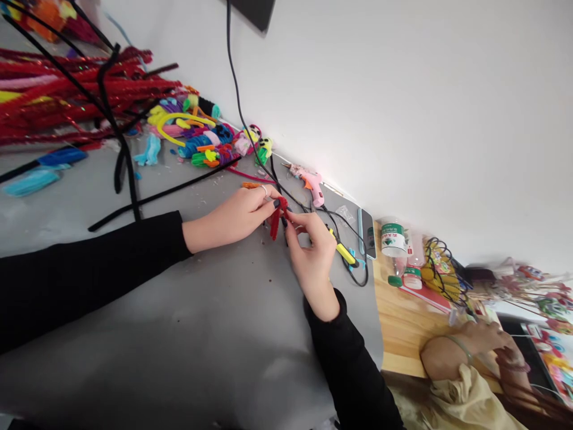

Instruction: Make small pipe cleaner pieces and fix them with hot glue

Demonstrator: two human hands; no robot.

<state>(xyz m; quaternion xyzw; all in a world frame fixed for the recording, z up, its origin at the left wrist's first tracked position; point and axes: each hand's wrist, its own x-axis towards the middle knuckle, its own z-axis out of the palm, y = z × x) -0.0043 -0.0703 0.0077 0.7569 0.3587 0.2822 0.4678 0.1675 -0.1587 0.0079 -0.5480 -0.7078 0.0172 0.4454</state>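
Note:
Both hands meet over the grey mat [215, 334] around a small red piece of pipe cleaner [274, 227]. My left hand [242, 218] pinches its upper part between thumb and forefinger, a ring on one finger. My right hand [313, 248] grips the same piece from the other side with its fingertips. A short red length hangs down below the fingers; the rest is partly covered. Just behind the hands lies a pink hot glue gun [308, 182] with its black cord. An orange bit of pipe cleaner [251, 185] shows behind my left hand.
Red tinsel pipe cleaners [80, 95] and black ones [107, 107] pile up at the left, beside bundles of coloured pieces [206, 137]. A yellow-handled tool [342, 248], a phone [367, 233] and plastic bottles [394, 239] stand right. Another person's hands [478, 343] are beyond.

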